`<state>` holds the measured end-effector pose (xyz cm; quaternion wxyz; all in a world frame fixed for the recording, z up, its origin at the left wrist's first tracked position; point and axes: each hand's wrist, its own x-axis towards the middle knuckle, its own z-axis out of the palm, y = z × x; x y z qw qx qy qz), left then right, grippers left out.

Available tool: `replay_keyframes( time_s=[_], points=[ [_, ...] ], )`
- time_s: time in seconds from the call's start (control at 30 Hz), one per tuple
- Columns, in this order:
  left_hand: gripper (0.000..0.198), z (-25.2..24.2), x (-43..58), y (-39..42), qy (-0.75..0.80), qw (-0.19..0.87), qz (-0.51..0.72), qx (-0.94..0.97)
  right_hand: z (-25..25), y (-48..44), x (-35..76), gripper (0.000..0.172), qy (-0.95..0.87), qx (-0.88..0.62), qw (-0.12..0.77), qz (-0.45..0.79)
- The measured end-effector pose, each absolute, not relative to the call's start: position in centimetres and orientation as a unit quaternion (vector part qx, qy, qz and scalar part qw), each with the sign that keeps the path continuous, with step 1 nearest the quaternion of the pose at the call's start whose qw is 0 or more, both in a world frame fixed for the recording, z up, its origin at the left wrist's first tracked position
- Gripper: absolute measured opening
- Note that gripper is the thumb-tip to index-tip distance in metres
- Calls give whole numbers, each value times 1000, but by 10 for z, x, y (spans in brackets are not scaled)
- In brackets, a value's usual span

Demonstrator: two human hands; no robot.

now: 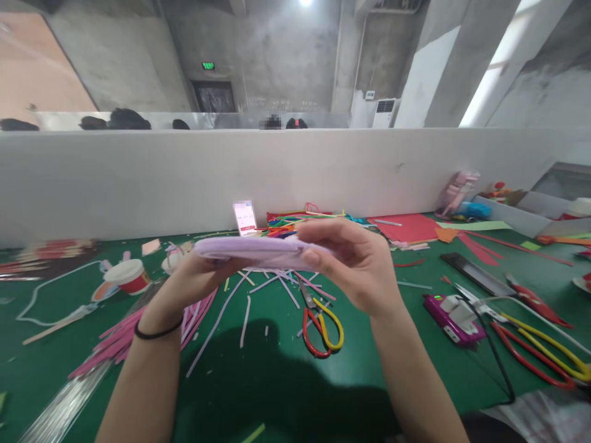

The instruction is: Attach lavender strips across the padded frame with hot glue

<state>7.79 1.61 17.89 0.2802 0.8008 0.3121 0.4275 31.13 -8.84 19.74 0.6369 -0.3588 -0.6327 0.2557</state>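
A flat, light purple piece, seen nearly edge-on and a little blurred, is held up above the table between both hands. Its exact kind I cannot make out. My left hand supports its left end from below, with the fingers mostly hidden under it. At the other end, my right hand is closed on the piece, thumb on the near side and fingers curled over the top. Scissors with one red and one yellow handle lie below, among cut strips of purple pipe cleaner.
Pink pipe cleaners and clear thin rods lie at left, near a white-lidded cup. A lit phone leans near the white partition. At right are a purple power adapter, cables and more scissors.
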Motion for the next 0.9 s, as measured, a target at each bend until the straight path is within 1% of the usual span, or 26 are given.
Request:
replay_keyframes(
  time_s=[0.07,0.13,0.2,0.27,0.33,0.4,0.47,0.5,0.57,0.67,0.77,0.9],
  points=[
    [19,180,78,18,322,287,384,816,193,-80,312,16,-619,-372,654,227],
    [21,180,78,21,334,296,344,826,187,-67,315,18,-598,-395,669,199],
    [22,180,78,25,341,305,321,829,179,-49,318,23,-576,-412,675,206],
    [22,178,80,29,349,313,319,824,170,-31,321,28,-559,-407,673,265],
    [21,176,82,33,359,331,322,811,162,-15,323,38,-541,-388,665,339],
    [24,174,84,36,362,365,319,796,156,-5,324,44,-531,-367,640,418],
    [30,171,86,38,352,417,300,782,152,0,325,45,-515,-353,627,466],
    [34,170,88,39,345,445,289,774,150,2,325,44,-506,-349,633,471],
    [40,166,91,42,334,492,273,756,148,4,328,38,-489,-344,667,444],
    [42,159,96,47,348,523,281,725,144,9,339,32,-450,-364,742,337],
    [42,152,101,54,371,547,309,684,143,13,352,32,-422,-381,791,226],
    [41,146,104,60,385,570,352,635,148,11,359,38,-438,-382,798,162]
  ],
)
